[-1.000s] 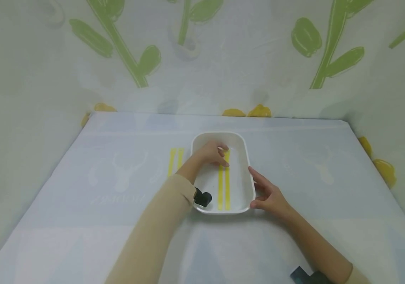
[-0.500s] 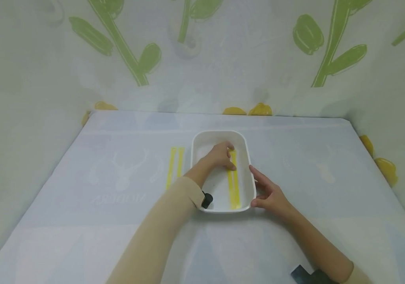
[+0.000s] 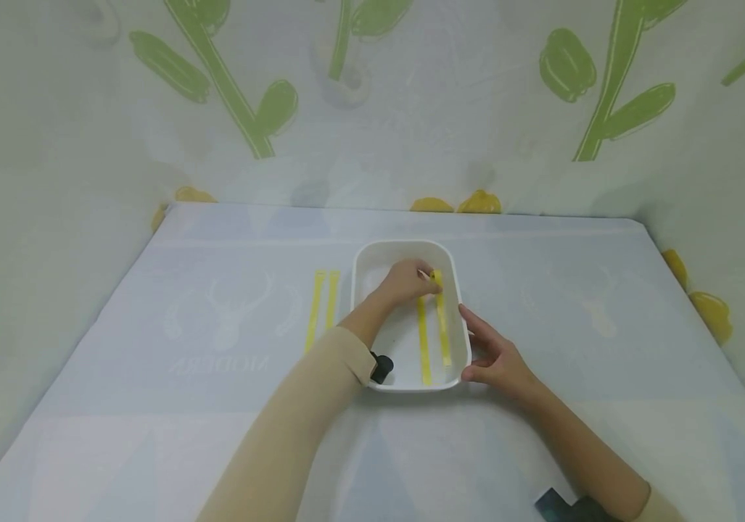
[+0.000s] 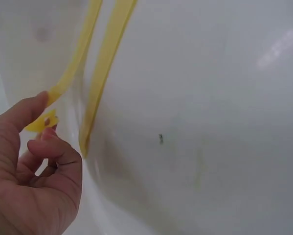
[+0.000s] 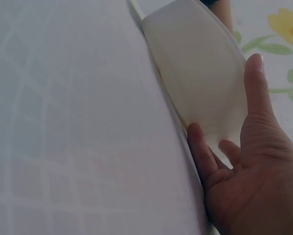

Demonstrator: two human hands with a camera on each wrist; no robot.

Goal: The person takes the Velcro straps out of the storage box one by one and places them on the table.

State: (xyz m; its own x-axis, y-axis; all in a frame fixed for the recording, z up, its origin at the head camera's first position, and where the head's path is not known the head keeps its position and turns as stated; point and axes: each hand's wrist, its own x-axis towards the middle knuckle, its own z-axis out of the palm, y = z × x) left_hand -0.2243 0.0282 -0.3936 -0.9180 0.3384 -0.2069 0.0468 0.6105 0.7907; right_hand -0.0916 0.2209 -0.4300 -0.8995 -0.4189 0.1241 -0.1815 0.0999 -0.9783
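In the head view, my left hand is inside a white rectangular tub with rounded corners. Its thumb and fingers pinch one end of a yellow strap, and the left wrist view shows a small hole in that end. A second yellow strap lies beside it on the tub's floor, partly covered by the hand. My right hand rests against the tub's right outer side, fingers extended and spread. Seen from the right wrist, the tub's wall rises beside those fingers, with one fingertip at the rim.
Two more yellow straps, one outer and one inner, lie side by side on the table left of the tub. The left forearm covers their near ends. A pale patterned cloth covers the table, with a leaf-patterned curtain behind.
My left hand has moved right inside the tub, and the straps under it shifted right. One strap has now parted from the other, its near end drawn away. The right hand stays put.
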